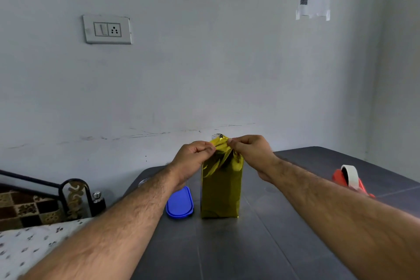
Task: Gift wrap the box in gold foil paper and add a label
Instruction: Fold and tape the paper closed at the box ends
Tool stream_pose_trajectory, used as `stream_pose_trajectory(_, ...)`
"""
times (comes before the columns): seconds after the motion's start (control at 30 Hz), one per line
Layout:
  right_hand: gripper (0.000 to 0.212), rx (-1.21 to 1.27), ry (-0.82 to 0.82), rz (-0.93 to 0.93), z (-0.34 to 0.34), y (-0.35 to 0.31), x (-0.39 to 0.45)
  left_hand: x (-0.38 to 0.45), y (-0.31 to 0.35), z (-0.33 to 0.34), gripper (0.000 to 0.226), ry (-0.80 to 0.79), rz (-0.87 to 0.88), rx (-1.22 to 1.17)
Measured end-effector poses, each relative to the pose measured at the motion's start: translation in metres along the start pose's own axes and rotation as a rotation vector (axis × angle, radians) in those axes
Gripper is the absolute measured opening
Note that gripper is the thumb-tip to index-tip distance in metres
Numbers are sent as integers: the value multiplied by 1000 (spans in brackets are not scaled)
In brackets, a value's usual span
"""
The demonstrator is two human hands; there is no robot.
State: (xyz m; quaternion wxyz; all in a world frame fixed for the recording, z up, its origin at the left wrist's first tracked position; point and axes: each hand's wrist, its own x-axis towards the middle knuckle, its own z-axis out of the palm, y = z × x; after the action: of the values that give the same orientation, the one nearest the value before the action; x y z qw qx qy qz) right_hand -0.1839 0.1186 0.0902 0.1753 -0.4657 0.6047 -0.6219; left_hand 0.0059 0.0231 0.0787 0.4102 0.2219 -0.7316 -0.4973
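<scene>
A tall box wrapped in gold foil paper (220,191) stands upright on the dark table (261,245). The foil is bunched and creased at its top end. My left hand (193,159) pinches the foil at the top from the left side. My right hand (250,152) pinches the same bunched foil from the right. The fingertips of both hands nearly meet above the box. A small shiny bit, maybe clear tape, shows just behind the foil's top; what it is I cannot make out.
A blue oval lid (179,203) lies on the table left of the box, partly under my left forearm. A red tape dispenser with a white roll (350,178) sits at the right. A bed with patterned cover (29,243) and a black flask (98,203) stand left of the table.
</scene>
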Motion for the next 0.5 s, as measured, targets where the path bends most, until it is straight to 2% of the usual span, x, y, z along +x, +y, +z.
stream_pose_trajectory(0.17,25,32,82,106,6,-3,7,2,1,-1,25,91,-22,-110)
stream_pose_trajectory(0.27,21,54,62,88,5,-9,5,-1,-5,-8,23,105,-49,-175)
stream_pose_trajectory(0.4,33,61,-97,13,9,-15,-1,-5,-16,-16,31,116,41,-1)
stream_pose_trajectory(0.5,34,16,-110,7,12,-16,2,-3,-20,-19,29,150,62,90)
